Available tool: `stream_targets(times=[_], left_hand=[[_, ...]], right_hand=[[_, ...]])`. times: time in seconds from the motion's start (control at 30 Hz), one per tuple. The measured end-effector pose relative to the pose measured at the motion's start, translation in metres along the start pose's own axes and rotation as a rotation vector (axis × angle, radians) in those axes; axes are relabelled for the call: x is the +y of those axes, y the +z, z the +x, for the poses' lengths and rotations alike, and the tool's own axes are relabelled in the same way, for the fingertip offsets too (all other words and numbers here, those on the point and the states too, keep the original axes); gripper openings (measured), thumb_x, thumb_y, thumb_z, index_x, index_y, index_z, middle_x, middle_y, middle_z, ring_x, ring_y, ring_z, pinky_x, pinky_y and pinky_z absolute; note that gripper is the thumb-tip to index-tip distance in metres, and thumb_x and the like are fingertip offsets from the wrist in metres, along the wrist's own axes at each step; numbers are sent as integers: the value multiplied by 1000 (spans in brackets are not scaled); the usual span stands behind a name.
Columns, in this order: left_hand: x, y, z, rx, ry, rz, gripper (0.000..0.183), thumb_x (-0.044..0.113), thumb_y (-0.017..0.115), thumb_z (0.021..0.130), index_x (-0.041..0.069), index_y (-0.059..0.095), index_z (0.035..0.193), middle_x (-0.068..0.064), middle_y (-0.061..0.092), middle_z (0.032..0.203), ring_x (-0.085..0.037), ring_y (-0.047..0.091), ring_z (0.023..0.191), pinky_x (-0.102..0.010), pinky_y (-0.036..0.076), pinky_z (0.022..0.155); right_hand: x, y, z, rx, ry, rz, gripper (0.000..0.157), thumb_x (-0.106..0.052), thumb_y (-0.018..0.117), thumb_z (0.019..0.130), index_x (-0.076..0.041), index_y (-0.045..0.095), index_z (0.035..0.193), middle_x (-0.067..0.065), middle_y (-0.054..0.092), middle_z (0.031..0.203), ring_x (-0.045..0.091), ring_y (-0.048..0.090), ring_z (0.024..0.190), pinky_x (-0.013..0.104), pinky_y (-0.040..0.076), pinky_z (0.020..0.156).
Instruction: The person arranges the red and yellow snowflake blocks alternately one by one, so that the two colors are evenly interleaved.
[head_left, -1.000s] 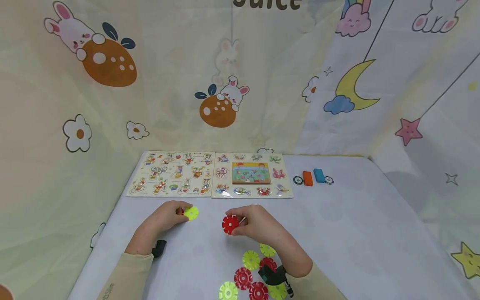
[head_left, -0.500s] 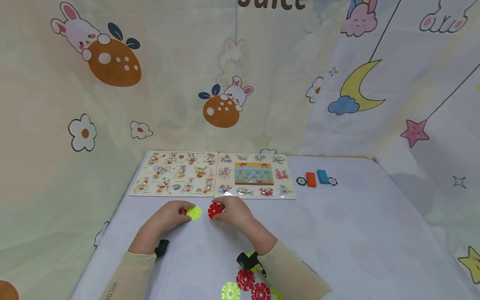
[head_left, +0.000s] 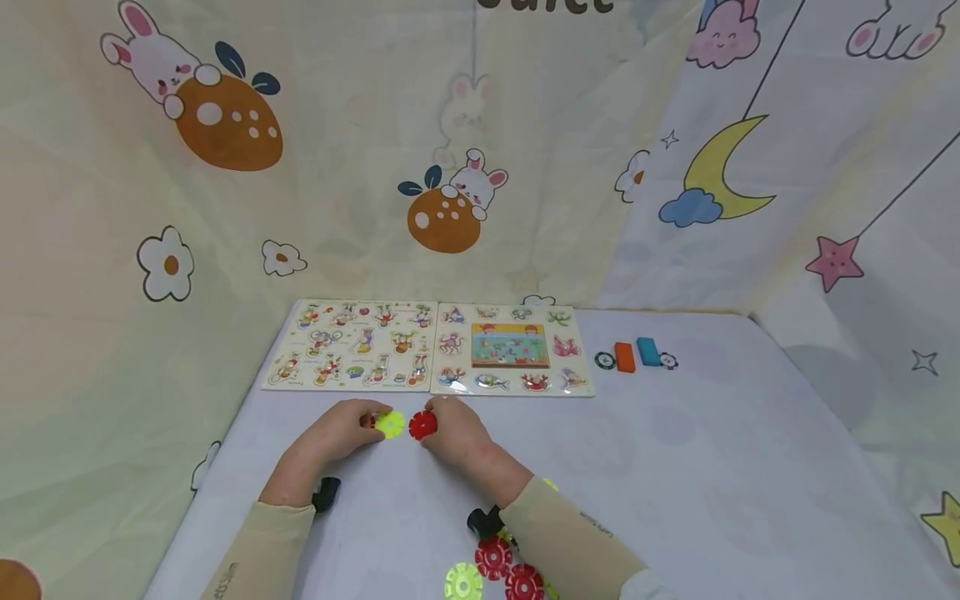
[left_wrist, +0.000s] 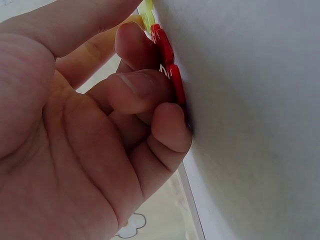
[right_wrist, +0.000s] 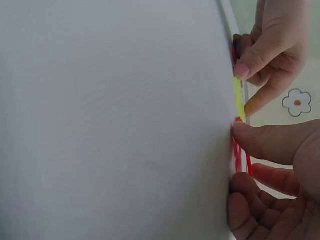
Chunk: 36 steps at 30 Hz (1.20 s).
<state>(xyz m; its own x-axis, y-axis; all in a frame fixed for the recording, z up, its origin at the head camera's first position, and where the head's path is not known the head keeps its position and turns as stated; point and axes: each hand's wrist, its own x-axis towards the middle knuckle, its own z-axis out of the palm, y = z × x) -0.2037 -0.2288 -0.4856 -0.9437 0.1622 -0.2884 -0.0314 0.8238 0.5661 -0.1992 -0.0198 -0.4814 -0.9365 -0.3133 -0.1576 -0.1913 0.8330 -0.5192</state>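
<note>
Pale cloth (head_left: 337, 192) printed with rabbits and flowers rises behind a white-covered counter (head_left: 675, 467). At the far edge lie a left picture board (head_left: 382, 329) and a right picture board (head_left: 510, 346); farther right sit an orange block (head_left: 625, 357) and a blue block (head_left: 648, 352).

Nearer, the hands work over the left half of the counter. The left hand (head_left: 341, 431) pinches a yellow disc (head_left: 390, 425), and its wrist view shows red pieces (left_wrist: 165, 47) by the curled fingers. The right hand (head_left: 457, 435) pinches a red disc (head_left: 422, 425) between thumb and fingers, just right of the yellow one; whether the rims touch, I cannot tell. Neither grip looks wide.

At the near side wait two loose red discs (head_left: 493, 557) and a loose yellow disc (head_left: 463, 582), with more yellow partly hidden by the right sleeve (head_left: 577, 533).

The step in hand seems to be lining the red disc up with the yellow one. The next move probably calls for a steady left hand, matched slots and a gentle push inward; a skewed rim could slip.
</note>
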Motion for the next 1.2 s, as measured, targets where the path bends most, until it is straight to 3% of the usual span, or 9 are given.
stream_targets(times=[0.3, 0.47, 0.7, 0.97, 1.2], left_hand=[[4, 0, 0, -8, 0, 52, 45, 23, 75, 81, 17, 63, 123, -1, 54, 86, -20, 47, 82, -36, 38, 70], [6, 1, 1, 1, 23, 94, 45, 23, 75, 80, 17, 63, 124, -1, 60, 102, -21, 48, 87, -41, 43, 80], [18, -1, -3, -7, 39, 113, 50, 23, 75, 80, 19, 59, 128, -4, 52, 75, -18, 47, 70, -34, 37, 61], [42, 3, 2, -21, 106, 87, 47, 19, 74, 81, 15, 61, 126, -1, 54, 76, -18, 48, 71, -33, 40, 63], [45, 17, 8, -40, 141, 96, 38, 15, 73, 81, 16, 65, 119, 3, 57, 81, -16, 50, 74, -32, 41, 68]], right_hand=[[7, 5, 6, 6, 0, 19, 44, -30, 79, 76, -15, 62, 114, -4, 58, 97, 11, 50, 81, 27, 46, 73], [9, 3, 6, 12, -21, 46, 43, -29, 79, 76, -14, 62, 113, -4, 57, 97, 11, 49, 81, 27, 45, 72], [10, 2, 6, 5, -30, 71, 44, -30, 79, 77, -16, 60, 114, -3, 56, 100, 12, 48, 84, 28, 43, 74], [11, 3, 11, 2, -26, 88, 43, -30, 79, 76, -15, 60, 112, -4, 55, 95, 11, 49, 80, 25, 42, 68], [16, 1, 9, -22, -35, 106, 44, -31, 79, 76, -14, 59, 112, -3, 56, 96, 12, 50, 81, 25, 43, 67]])
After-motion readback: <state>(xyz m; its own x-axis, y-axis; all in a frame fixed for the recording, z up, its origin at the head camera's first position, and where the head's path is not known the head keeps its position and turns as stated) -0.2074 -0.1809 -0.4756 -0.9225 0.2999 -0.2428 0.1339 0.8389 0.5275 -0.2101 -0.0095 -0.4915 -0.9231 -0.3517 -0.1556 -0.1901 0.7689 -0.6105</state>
